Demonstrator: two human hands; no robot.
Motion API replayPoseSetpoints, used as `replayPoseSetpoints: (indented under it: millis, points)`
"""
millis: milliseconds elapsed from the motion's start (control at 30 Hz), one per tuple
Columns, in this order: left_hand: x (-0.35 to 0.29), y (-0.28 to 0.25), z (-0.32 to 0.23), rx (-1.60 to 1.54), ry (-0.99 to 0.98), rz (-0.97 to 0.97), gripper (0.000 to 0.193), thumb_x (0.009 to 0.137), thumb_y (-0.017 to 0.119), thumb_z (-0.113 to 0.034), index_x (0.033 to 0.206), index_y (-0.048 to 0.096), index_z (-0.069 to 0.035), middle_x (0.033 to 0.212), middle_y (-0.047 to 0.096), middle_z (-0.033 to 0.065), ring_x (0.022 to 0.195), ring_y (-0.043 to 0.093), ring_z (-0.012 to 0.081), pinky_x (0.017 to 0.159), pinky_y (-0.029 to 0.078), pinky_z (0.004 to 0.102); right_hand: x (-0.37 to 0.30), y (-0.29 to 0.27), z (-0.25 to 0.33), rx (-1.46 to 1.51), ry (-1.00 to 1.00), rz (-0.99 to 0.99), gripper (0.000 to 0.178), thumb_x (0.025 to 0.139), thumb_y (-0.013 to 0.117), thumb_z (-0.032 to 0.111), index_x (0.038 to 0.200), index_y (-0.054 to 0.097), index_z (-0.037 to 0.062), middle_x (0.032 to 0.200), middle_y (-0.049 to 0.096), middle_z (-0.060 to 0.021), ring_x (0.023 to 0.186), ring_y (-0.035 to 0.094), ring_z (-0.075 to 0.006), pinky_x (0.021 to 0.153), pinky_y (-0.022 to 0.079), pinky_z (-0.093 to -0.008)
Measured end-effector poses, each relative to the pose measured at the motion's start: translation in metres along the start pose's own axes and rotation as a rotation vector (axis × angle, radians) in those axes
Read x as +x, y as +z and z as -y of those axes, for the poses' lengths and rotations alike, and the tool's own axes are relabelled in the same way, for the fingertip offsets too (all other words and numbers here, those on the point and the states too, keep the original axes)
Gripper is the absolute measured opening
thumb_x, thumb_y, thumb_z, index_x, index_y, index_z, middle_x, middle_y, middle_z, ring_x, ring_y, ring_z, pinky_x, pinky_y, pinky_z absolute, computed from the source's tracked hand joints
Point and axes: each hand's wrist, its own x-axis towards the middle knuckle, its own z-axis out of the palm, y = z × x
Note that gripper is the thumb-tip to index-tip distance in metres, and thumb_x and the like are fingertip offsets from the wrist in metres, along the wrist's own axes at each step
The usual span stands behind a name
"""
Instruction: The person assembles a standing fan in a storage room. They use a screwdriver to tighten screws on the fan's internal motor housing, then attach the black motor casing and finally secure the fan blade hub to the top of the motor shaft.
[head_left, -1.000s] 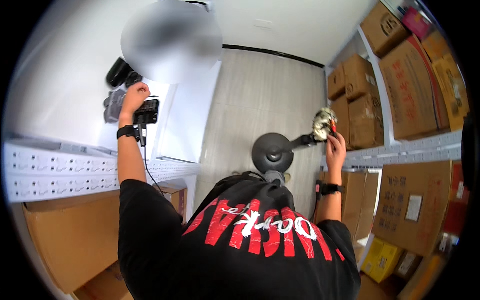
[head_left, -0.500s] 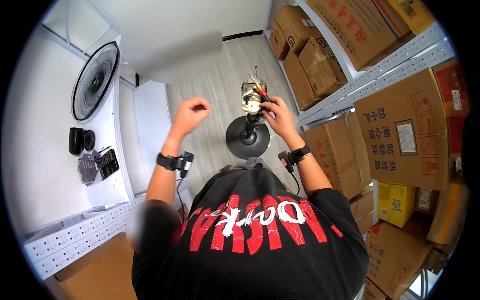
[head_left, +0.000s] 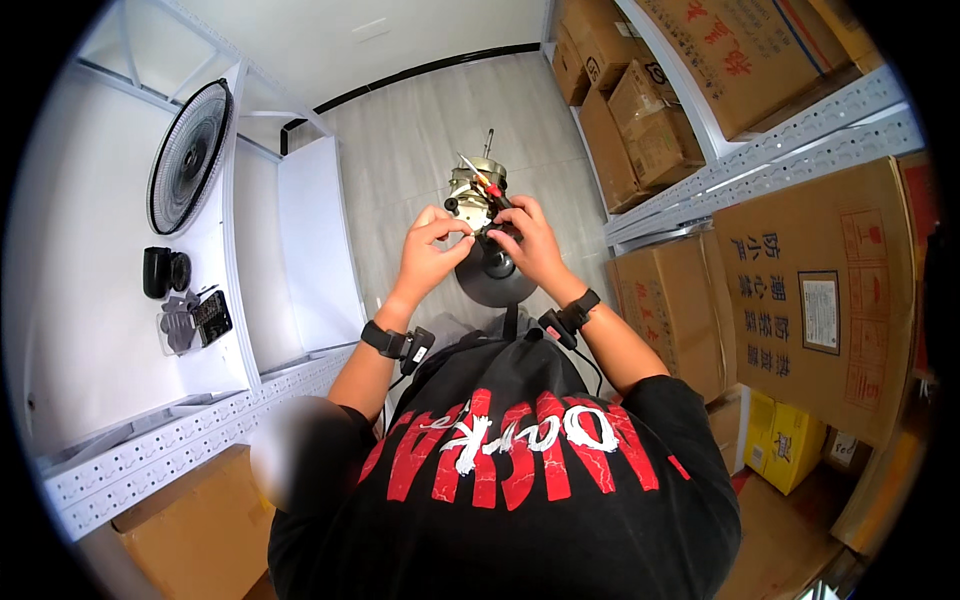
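A bare fan motor [head_left: 464, 183], metal and pale, with a thin shaft sticking out its far end, sits on top of a stand with a round black base [head_left: 490, 284]. My left hand [head_left: 432, 250] is at the near left of the motor, thumb and forefinger pinched together; what they hold is too small to make out. My right hand [head_left: 530, 240] curls against the near right side of the motor. A screwdriver [head_left: 489, 186] with a red and black handle rests in it, its shaft pointing away and left across the motor. The fingertips of both hands are close together.
On the left shelf lie a round fan grille [head_left: 188, 158], a black case [head_left: 157, 272] and a small box of bits [head_left: 211, 318]. Cardboard boxes [head_left: 790, 300] fill the shelves at right, with a yellow box [head_left: 785, 445] among them. Grey tiled floor [head_left: 400, 130] surrounds the stand.
My left hand has moved right and in to the motor, from apart on the left. My right hand has shifted left and nearer with the screwdriver. The view has shifted slightly.
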Motion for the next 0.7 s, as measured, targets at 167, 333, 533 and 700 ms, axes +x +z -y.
replayPoseSetpoints:
  millis: [167,333,533,700]
  points:
    - [-0.002,0.008,0.014,0.255,0.071,-0.192,0.014,0.073,0.080,-0.007,0.085,0.074,-0.008,0.090,0.048,0.0028,0.087,0.051,0.0178,0.081,0.044,0.0313,0.004,-0.003,-0.002,0.082,0.014,-0.053,0.034,0.079,0.081,0.005,0.101,0.055,0.0012,0.118,0.050,-0.0135,0.091,0.067,-0.0262,0.077,0.062,-0.0333]
    - [0.005,0.007,0.028,-0.160,-0.233,-0.120,0.013,0.076,0.080,-0.004,0.088,0.074,-0.005,0.102,0.047,0.0033,0.100,0.053,0.0169,0.089,0.048,0.0309,0.010,-0.004,-0.005,0.155,0.022,-0.051,0.036,0.078,0.082,0.005,0.100,0.053,0.0014,0.115,0.049,-0.0116,0.090,0.065,-0.0224,0.075,0.062,-0.0316]
    - [0.004,0.025,0.027,-0.283,-0.233,-0.169,0.012,0.078,0.079,-0.002,0.090,0.074,-0.004,0.113,0.045,0.0061,0.109,0.052,0.0177,0.094,0.048,0.0301,0.018,-0.011,0.006,0.086,0.015,-0.009,0.038,0.077,0.082,0.003,0.101,0.053,0.0015,0.114,0.049,-0.0109,0.089,0.064,-0.0209,0.076,0.059,-0.0299]
    - [0.001,0.038,0.044,-0.125,-0.117,-0.235,0.014,0.077,0.079,-0.005,0.089,0.075,-0.008,0.116,0.047,0.0085,0.111,0.053,0.0236,0.094,0.047,0.0341,0.017,-0.010,0.009,0.120,0.030,0.019,0.037,0.078,0.082,0.004,0.101,0.053,0.0014,0.112,0.050,-0.0110,0.085,0.063,-0.0212,0.074,0.057,-0.0305]
